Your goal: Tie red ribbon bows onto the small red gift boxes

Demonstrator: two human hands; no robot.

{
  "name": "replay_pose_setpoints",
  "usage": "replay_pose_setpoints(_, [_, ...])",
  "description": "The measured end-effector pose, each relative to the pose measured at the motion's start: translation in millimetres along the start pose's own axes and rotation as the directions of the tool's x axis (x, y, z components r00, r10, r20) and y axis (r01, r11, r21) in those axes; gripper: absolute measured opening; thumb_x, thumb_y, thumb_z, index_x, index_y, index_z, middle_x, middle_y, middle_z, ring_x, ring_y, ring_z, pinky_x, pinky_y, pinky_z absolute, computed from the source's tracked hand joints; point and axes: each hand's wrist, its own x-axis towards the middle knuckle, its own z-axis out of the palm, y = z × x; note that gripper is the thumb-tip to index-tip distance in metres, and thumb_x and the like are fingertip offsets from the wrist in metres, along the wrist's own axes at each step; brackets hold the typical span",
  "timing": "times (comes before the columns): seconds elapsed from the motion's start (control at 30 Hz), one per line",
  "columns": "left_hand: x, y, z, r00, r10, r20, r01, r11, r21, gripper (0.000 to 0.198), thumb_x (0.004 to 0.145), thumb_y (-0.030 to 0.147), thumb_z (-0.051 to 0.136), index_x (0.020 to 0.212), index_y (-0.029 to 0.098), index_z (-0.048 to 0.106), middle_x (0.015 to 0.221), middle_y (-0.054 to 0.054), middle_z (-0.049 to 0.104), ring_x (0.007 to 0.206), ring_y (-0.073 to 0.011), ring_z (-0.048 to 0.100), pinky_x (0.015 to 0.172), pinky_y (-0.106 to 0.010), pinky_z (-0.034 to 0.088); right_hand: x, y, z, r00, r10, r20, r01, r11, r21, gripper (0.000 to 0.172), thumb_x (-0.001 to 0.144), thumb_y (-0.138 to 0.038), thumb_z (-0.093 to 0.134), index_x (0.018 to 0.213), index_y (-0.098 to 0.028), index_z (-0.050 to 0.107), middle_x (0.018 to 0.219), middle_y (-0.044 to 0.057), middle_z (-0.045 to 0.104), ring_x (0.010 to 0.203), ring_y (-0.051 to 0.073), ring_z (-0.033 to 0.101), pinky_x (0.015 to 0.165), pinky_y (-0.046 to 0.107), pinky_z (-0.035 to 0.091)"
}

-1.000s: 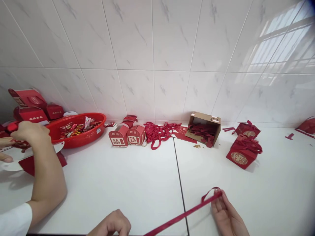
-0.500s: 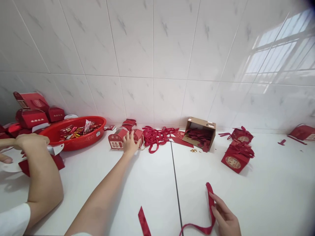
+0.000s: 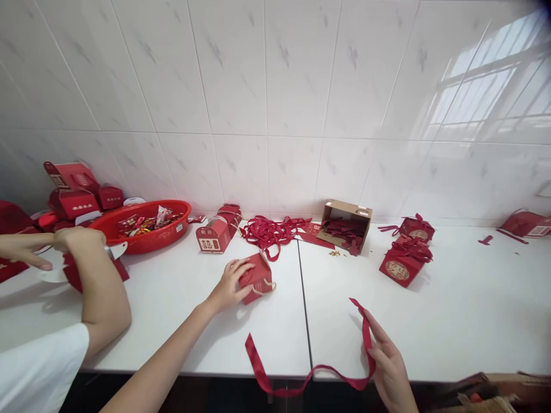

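My left hand (image 3: pixel 232 285) grips a red gift box (image 3: pixel 260 277) with a twisted cord handle, held tilted above the white table. In my right hand (image 3: pixel 387 357) a red ribbon (image 3: pixel 327 373) is pinched between thumb and fingers; it sags in a loop past the table's front edge, its loose end rising at the left. Behind my left hand stands another red gift box (image 3: pixel 215 234) with gold lettering. A heap of loose red ribbons (image 3: pixel 271 230) lies by the wall.
At the left another person's arm (image 3: pixel 103 281) works at a red box beside a red basin (image 3: pixel 150 243) of wrapped sweets. A cardboard box (image 3: pixel 365 226) holds ribbon pieces. Ribbon-tied boxes (image 3: pixel 400 269) stand at the right. An open carton (image 3: pixel 486 396) is below the table edge.
My left hand has taken one red gift box from the back group and brought it nearer and to the right. My right hand still holds the ribbon, now lifted more. The view has shifted slightly.
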Motion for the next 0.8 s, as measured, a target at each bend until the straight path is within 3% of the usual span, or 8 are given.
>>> replay_pose_setpoints(0.1, [-50,35,-16.2,0.974,0.182,0.136,-0.151,0.965,-0.213,0.053,0.076,0.021,0.058,0.128,0.024,0.045,0.141,-0.012,0.04,0.135,-0.0311,0.025,0.106,-0.051,0.032,-14,-6,8,0.997,0.041,-0.069,-0.045,0.997,-0.066,0.043,0.068,-0.032,0.074,0.11,-0.023,0.068,0.093,0.006,0.073,0.048,0.009,0.052,0.043,0.019,0.044])
replay_pose_setpoints(0.17, [-73,56,-24.0,0.954,0.239,0.183,-0.176,0.936,-0.305,0.054,0.074,0.018,0.058,0.126,0.023,0.043,0.144,-0.012,0.036,0.139,-0.0307,0.018,0.108,-0.052,0.029,-23,-7,16,0.992,0.025,-0.124,-0.044,0.988,-0.151,0.029,0.066,-0.034,0.077,0.092,-0.02,0.075,0.085,0.007,0.073,0.062,0.014,0.06,0.056,0.023,0.05])
replay_pose_setpoints(0.23, [-87,72,-27.5,0.942,0.268,0.201,-0.179,0.91,-0.373,0.049,0.074,0.019,0.06,0.121,0.022,0.044,0.144,-0.012,0.036,0.14,-0.0298,0.015,0.109,-0.051,0.028,-33,-9,27,0.996,-0.003,-0.086,-0.016,0.976,-0.217,0.021,0.063,-0.032,0.08,0.08,-0.021,0.076,0.086,0.007,0.073,0.081,0.021,0.064,0.074,0.029,0.051])
replay_pose_setpoints(0.3, [-92,84,-26.7,0.941,0.274,0.198,-0.17,0.89,-0.424,0.039,0.076,0.022,0.061,0.113,0.022,0.047,0.142,-0.013,0.04,0.14,-0.0288,0.017,0.109,-0.049,0.029,-44,-11,41,1.0,0.003,0.026,0.003,0.974,-0.226,0.019,0.064,-0.031,0.079,0.08,-0.022,0.076,0.087,0.006,0.073,0.089,0.023,0.064,0.082,0.034,0.049])
replay_pose_setpoints(0.4, [-92,93,-21.3,0.958,0.232,0.169,-0.136,0.884,-0.447,0.023,0.082,0.021,0.056,0.105,0.021,0.05,0.137,-0.012,0.047,0.139,-0.0263,0.024,0.108,-0.047,0.033,-60,-13,64,0.98,0.066,0.187,-0.036,0.986,-0.162,0.019,0.069,-0.033,0.076,0.085,-0.024,0.076,0.085,0.006,0.072,0.081,0.022,0.065,0.078,0.035,0.049])
replay_pose_setpoints(0.47, [-90,97,-18.6,0.967,0.215,0.136,-0.137,0.892,-0.431,0.023,0.085,0.019,0.051,0.108,0.022,0.052,0.135,-0.01,0.049,0.138,-0.0246,0.026,0.109,-0.046,0.033,-69,-11,77,0.961,0.114,0.252,-0.088,0.99,-0.111,0.019,0.071,-0.033,0.074,0.088,-0.024,0.075,0.082,0.005,0.072,0.075,0.019,0.065,0.076,0.033,0.049])
replay_pose_setpoints(0.6, [-90,108,-21.4,0.971,0.23,0.063,-0.2,0.929,-0.312,0.035,0.085,0.013,0.048,0.118,0.024,0.055,0.138,-0.008,0.047,0.138,-0.0251,0.027,0.109,-0.046,0.033,-77,-3,92,0.95,0.179,0.257,-0.165,0.983,-0.077,0.021,0.073,-0.032,0.074,0.092,-0.024,0.074,0.087,0.004,0.073,0.079,0.018,0.065,0.082,0.032,0.048])
replay_pose_setpoints(0.8, [-90,126,-29.9,0.971,0.238,-0.027,-0.239,0.955,-0.176,0.029,0.083,0.012,0.049,0.107,0.024,0.062,0.132,-0.006,0.051,0.132,-0.0267,0.034,0.108,-0.049,0.033,-76,4,94,0.958,0.191,0.213,-0.176,0.98,-0.088,0.026,0.071,-0.034,0.075,0.094,-0.023,0.074,0.093,0.006,0.072,0.085,0.02,0.065,0.088,0.036,0.048])
